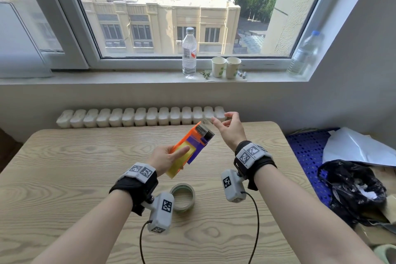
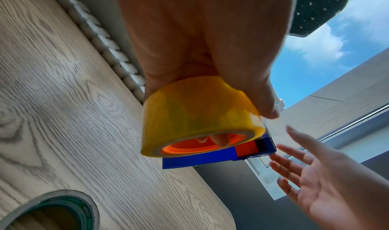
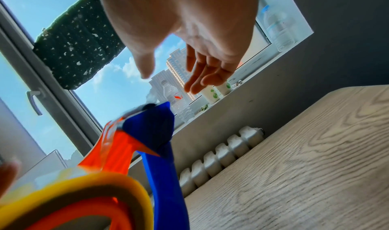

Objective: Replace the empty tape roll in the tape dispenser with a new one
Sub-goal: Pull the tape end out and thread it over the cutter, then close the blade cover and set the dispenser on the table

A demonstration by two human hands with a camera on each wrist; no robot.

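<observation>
My left hand (image 1: 171, 156) grips an orange and blue tape dispenser (image 1: 194, 137) above the table, thumb lying across the yellow tape roll (image 1: 182, 161) mounted on it. In the left wrist view a finger reaches into the yellow roll (image 2: 195, 114) core beside the dispenser's blue side (image 2: 200, 158). My right hand (image 1: 224, 123) hovers open by the dispenser's cutter end, fingers spread and holding nothing; a clear tape end sticks out there near the thumb. The right wrist view shows that hand (image 3: 170, 72) just above the dispenser (image 3: 155, 130) tip. An empty grey-green tape roll (image 1: 184, 204) lies flat on the table below my left wrist.
The wooden table (image 1: 85, 167) stands against a white radiator (image 1: 139, 117). A water bottle (image 1: 189, 53), two paper cups (image 1: 226, 67) and another bottle (image 1: 304, 55) stand on the sill. At the right a blue perforated crate (image 1: 304, 152) holds a black bag (image 1: 353, 188) and white sheet.
</observation>
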